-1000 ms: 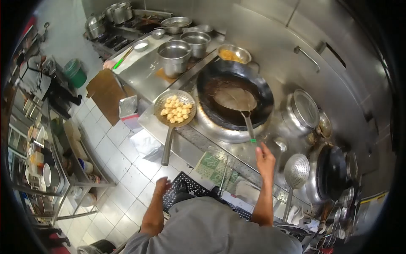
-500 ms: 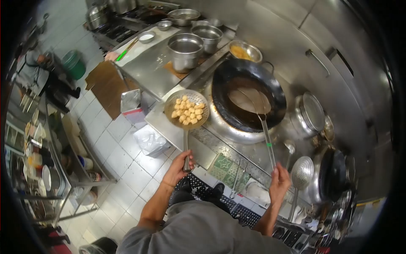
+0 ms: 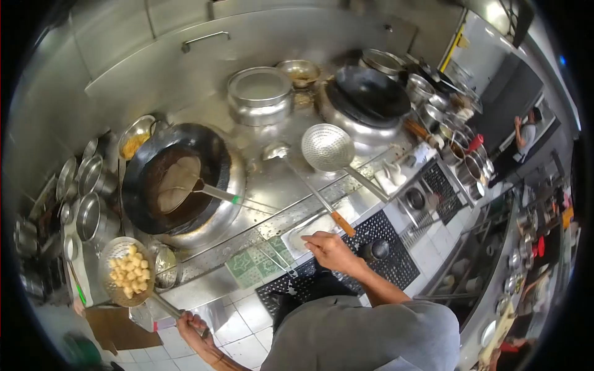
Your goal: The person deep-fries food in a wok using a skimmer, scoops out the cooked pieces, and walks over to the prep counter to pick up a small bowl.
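My left hand (image 3: 195, 329) is closed around the handle of a perforated skimmer (image 3: 159, 302). Several golden cubes, perhaps fried tofu (image 3: 129, 272), lie in its bowl at the lower left. A fine-mesh strainer (image 3: 216, 193) rests in the black wok (image 3: 207, 143), its handle over the rim. My right hand (image 3: 331, 251) is away from that handle, fingers partly extended and nothing visible in them. Close beside it is the wooden handle end of a ladle (image 3: 322, 201) lying across the counter. A second perforated skimmer (image 3: 328, 148) lies beyond the ladle.
A lidded steel pot (image 3: 260, 99) and another black wok (image 3: 374, 96) stand along the back. A bowl of yellow food (image 3: 134, 137) sits behind the near wok. Steel pots (image 3: 96, 216) are at left. A perforated black mat (image 3: 387, 244) covers the floor. Other people are at far right.
My view has swung right. My right hand has let go of the strainer, which now rests in the wok, and has moved toward the ladle. My left hand still holds the loaded skimmer.
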`<state>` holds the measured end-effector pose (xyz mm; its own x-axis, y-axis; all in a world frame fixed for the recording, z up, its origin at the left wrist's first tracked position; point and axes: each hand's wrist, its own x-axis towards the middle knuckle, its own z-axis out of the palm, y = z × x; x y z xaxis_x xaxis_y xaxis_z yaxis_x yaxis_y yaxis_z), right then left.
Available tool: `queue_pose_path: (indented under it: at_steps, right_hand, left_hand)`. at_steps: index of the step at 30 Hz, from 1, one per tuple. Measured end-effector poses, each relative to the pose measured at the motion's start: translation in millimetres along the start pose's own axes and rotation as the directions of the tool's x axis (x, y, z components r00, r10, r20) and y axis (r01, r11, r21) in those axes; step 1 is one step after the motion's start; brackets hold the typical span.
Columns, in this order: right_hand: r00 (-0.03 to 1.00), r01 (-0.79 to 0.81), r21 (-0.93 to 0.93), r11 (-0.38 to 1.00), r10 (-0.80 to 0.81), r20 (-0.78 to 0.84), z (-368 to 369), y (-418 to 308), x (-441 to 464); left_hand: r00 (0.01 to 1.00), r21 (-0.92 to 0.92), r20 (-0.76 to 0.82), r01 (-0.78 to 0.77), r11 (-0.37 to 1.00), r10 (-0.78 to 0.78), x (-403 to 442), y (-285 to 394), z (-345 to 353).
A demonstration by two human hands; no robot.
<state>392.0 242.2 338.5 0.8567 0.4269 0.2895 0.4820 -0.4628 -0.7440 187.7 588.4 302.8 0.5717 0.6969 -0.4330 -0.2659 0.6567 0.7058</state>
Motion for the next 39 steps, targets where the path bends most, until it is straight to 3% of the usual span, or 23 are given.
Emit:
queue_pose_path:
  at_steps: [2, 6, 8, 10, 13, 14, 16, 18, 22, 23, 26, 28, 29, 31, 35, 37, 39]
  right_hand:
    - [1.0, -0.021, 0.015, 1.0, 0.021, -0.012, -7, -1, -7]
    - [0.998, -0.066, 0.107, 0.992, 0.067, -0.011, -30, 13, -16]
    - [0.999, -0.042, 0.104, 0.994, 0.045, -0.027, -45, 18, -18]
    - [0.998, -0.028, 0.094, 0.995, 0.033, -0.057, -60, 26, -24]
    - [0.995, -0.039, 0.111, 0.993, 0.048, -0.086, -90, 40, -37]
    - [0.991, -0.023, 0.127, 0.992, 0.039, -0.126, -101, 44, -42]
    - [0.984, -0.011, 0.145, 0.989, 0.037, -0.177, -125, 55, -54]
    - [0.975, -0.105, 0.124, 0.987, 0.126, -0.181, -148, 69, -71]
    - [0.925, -0.278, 0.096, 0.956, 0.294, -0.241, -192, 102, -104]
    - [0.927, -0.274, 0.104, 0.956, 0.292, -0.237, -200, 110, -112]
    - [0.865, -0.391, 0.111, 0.914, 0.406, -0.296, -215, 133, -134]
    - [0.828, -0.413, 0.089, 0.906, 0.415, -0.377, -218, 153, -143]
    - [0.829, -0.427, 0.085, 0.9, 0.427, -0.362, -221, 159, -144]
    - [0.829, -0.442, 0.073, 0.894, 0.438, -0.347, -224, 170, -143]
    - [0.857, -0.418, 0.048, 0.907, 0.411, -0.311, -225, 180, -129]
    - [0.876, -0.398, 0.04, 0.916, 0.393, -0.281, -219, 186, -122]
    - [0.899, -0.371, 0.031, 0.928, 0.368, -0.239, -213, 187, -114]
  left_hand:
    - [0.999, 0.083, -0.025, -0.025, 0.996, 0.028, -15, 15, 24]
    - [0.979, 0.169, 0.116, -0.184, 0.968, 0.166, -51, 16, 87]
    - [0.959, 0.102, 0.276, -0.097, 0.99, 0.066, -64, 6, 120]
    - [0.945, 0.119, 0.326, -0.059, 0.991, 0.017, -70, -9, 149]
    - [0.827, 0.171, 0.498, 0.201, 0.965, -0.261, -76, -39, 202]
    - [0.815, 0.185, 0.514, 0.201, 0.962, -0.269, -71, -52, 219]
    - [0.613, 0.194, 0.586, 0.528, 0.827, -0.53, -62, -81, 252]
    - [0.585, 0.208, 0.549, 0.596, 0.776, -0.597, -64, -117, 293]
    - [0.389, 0.367, 0.543, 0.687, 0.627, -0.744, -52, -195, 337]
    - [0.398, 0.366, 0.54, 0.683, 0.632, -0.742, -46, -216, 342]
    - [0.437, 0.474, 0.476, 0.602, 0.642, -0.763, -43, -269, 353]
    - [0.647, 0.695, 0.392, 0.258, 0.671, -0.654, -49, -301, 359]
    - [0.655, 0.691, 0.39, 0.256, 0.676, -0.647, -51, -312, 359]
    - [0.773, 0.837, 0.421, -0.129, 0.532, -0.475, -51, -329, 355]
    - [0.808, 0.804, 0.493, -0.282, 0.524, -0.322, -40, -334, 341]
    - [0.838, 0.805, 0.514, -0.396, 0.442, -0.185, -35, -319, 341]
    - [0.832, 0.777, 0.543, -0.444, 0.446, -0.117, -36, -291, 347]
